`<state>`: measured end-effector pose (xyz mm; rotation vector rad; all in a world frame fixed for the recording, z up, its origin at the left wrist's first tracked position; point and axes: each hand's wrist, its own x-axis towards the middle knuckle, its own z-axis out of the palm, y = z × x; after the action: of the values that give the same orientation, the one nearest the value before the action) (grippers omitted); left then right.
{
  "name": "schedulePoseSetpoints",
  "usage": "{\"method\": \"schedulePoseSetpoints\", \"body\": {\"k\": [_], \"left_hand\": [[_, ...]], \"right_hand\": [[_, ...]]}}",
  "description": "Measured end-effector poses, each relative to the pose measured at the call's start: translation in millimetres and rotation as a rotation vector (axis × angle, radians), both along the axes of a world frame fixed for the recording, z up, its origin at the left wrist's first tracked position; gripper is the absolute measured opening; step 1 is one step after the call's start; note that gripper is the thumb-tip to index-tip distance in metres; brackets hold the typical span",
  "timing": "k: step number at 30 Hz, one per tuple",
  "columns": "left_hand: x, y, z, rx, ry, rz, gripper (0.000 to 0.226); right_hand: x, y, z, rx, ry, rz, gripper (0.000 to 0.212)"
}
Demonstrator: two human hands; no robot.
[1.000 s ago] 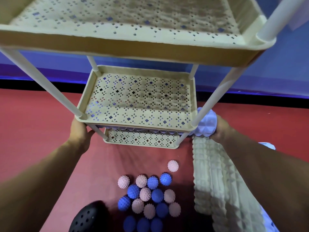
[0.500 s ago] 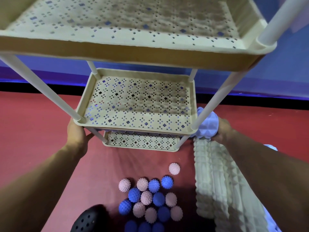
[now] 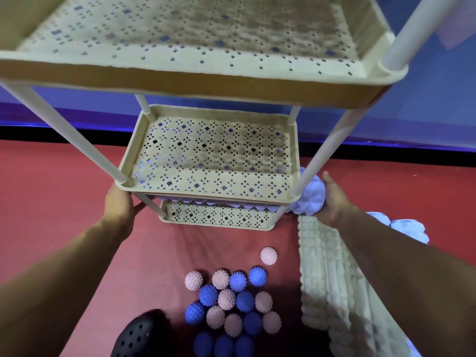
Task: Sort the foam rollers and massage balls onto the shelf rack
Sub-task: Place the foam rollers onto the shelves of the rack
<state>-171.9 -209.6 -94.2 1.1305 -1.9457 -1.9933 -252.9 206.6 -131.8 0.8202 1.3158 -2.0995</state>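
Seen from above: cream shelf rack (image 3: 211, 161) with perforated trays standing on a red floor (image 3: 51, 191), near the floor's far edge where a blue wall (image 3: 425, 104) rises. Top tray (image 3: 195, 81) close to the camera, middle tray (image 3: 206, 176) below, lowest tray (image 3: 216, 215) just above the floor.

Left hand (image 3: 119, 204) at the front left corner of the middle tray, touching the rack beside the post; fingers hidden beneath the tray, so grip there impossible to tell. Right hand (image 3: 332, 199) at the rack's right side, curled round the end of a pale lavender foam roller (image 3: 310, 195), grip holding that roller. Roller lying lengthwise between middle and lowest trays, its bumpy edge showing along the underside of the middle tray's front rim, its right end sticking out past the front right post.

On the floor, right of the rack: long cream foam roller (image 3: 332, 279) running toward the near edge, partly under the right forearm. Another pale lavender roller (image 3: 407, 226) beyond that forearm, mostly hidden.

In front of the rack: cluster of spiky massage balls (image 3: 231, 305), pink and blue mixed, touching one another; single pink ball (image 3: 268, 255) slightly apart toward the rack. Black perforated shoe (image 3: 139, 333) at the near edge, left of the balls.
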Motion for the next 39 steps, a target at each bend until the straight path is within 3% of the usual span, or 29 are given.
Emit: {"method": "schedulePoseSetpoints", "body": {"k": [3, 6, 9, 12, 17, 21, 26, 29, 32, 35, 39], "left_hand": [[6, -3, 9, -0.022, -0.062, -0.016, 0.026], [17, -13, 24, -0.11, -0.182, -0.003, 0.041], [34, -5, 52, -0.26, -0.254, -0.015, 0.039], [59, 15, 89, -0.415, -0.259, -0.196, 0.037], [103, 44, 156, -0.599, -0.36, -0.628, 0.048], [139, 80, 216, -0.775, -0.279, -0.819, 0.051], [166, 141, 266, -0.973, -0.211, -0.972, 0.063], [172, 190, 279, -1.004, -0.151, -1.047, 0.064], [172, 239, 284, -1.009, -0.101, -1.104, 0.064], [169, 286, 281, -0.968, -0.066, -1.164, 0.062], [159, 339, 265, -0.931, -0.02, -1.208, 0.057]], "right_hand": [[4, 8, 8, 0.03, 0.006, 0.069, 0.068], [13, 15, 24, 0.305, 0.002, 0.068, 0.064], [36, 14, 63, 0.603, 0.108, 0.178, 0.057], [69, 15, 103, 0.881, 0.297, 0.34, 0.04], [127, 30, 169, 1.172, 0.469, 0.76, 0.053], [178, 59, 217, 1.292, 0.535, 0.854, 0.06], [245, 107, 248, 1.394, 0.502, 0.802, 0.055], [272, 147, 240, 1.362, 0.401, 0.777, 0.05], [291, 194, 215, 1.265, 0.352, 0.732, 0.071], [317, 218, 212, 1.291, 0.316, 0.734, 0.061], [328, 256, 167, 1.236, 0.197, 0.746, 0.073]]}}
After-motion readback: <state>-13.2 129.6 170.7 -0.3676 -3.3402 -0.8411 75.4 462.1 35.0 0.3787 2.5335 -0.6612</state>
